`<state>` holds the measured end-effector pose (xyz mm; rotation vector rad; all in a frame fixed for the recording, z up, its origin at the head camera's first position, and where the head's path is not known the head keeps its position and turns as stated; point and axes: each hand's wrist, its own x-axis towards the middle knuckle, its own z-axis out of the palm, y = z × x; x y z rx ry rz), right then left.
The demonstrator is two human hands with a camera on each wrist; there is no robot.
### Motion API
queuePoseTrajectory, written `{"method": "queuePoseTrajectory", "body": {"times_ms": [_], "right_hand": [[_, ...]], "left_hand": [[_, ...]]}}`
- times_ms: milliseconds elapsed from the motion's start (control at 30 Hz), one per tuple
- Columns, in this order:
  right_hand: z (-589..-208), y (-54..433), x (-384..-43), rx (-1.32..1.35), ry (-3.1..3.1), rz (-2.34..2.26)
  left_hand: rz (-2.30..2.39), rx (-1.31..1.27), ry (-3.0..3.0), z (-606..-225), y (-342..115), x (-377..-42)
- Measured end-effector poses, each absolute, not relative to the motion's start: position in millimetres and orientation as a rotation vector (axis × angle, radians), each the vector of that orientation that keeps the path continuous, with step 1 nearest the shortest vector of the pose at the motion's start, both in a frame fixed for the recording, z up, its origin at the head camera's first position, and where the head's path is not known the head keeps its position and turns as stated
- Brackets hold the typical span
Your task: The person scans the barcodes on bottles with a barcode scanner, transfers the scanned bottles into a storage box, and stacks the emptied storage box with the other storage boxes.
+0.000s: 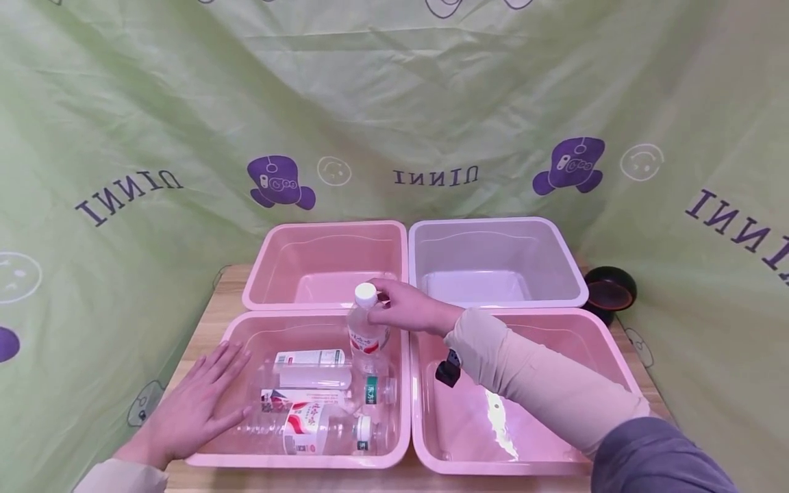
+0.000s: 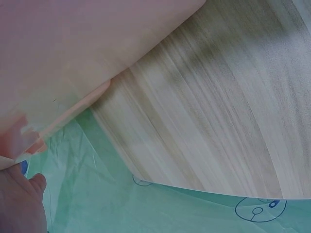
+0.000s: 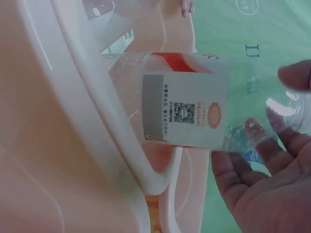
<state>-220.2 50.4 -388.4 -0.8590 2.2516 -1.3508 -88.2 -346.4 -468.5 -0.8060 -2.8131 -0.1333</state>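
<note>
In the head view my right hand [image 1: 409, 307] grips a clear plastic bottle [image 1: 368, 335] near its neck. The bottle has a white cap and a red-and-white label, and it stands upright at the right side of the front left pink bin [image 1: 403, 411]. The right wrist view shows fingers and thumb round the bottle's shoulder, with a QR code on its label [image 3: 184, 109]. My left hand [image 1: 197, 404] rests over that bin's left rim with straight fingers. Inside lie another labelled bottle [image 1: 305, 428], a bottle with a green label [image 1: 372, 390] and a white carton [image 1: 311, 357].
A second pink bin [image 1: 419, 411] stands at the front right, under my right forearm. Behind are another pink bin [image 1: 265, 274] and a lilac bin [image 1: 573, 274]. A dark round bowl [image 1: 610, 287] sits at the right on the wooden table [image 1: 203, 315]. Green printed cloth [image 1: 394, 103] surrounds the table.
</note>
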Motion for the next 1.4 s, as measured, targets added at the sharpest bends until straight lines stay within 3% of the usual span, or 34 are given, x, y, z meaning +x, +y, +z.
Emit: {"method": "queuePoseTrajectory", "body": {"times_ms": [300,567,800,1100,1400], "right_hand": [[-389.5,49.8,-210.0,-1.055,2.389,-1.021],[-392.7,55.8,-204.3,-1.041,2.402,-0.923],[-395.6,63.9,-207.5,-0.93,2.477,-1.298],[-363.8,89.4,-218.1,-0.504,2.35,-1.677],[-349.4,134.0,-225.9,-0.431,2.076,-2.04]], "left_hand": [[-0.118,-0.837,-2.788,-470.5,-347.5,-88.9],[-0.121,-0.857,-2.753,-473.3,-347.7,-89.0],[-0.118,-0.837,-2.767,-475.2,-349.4,-88.3],[-0.179,-0.92,-2.698,-473.4,-356.5,-94.0],[-0.184,-0.979,-2.617,-483.5,-361.5,-96.4]]}}
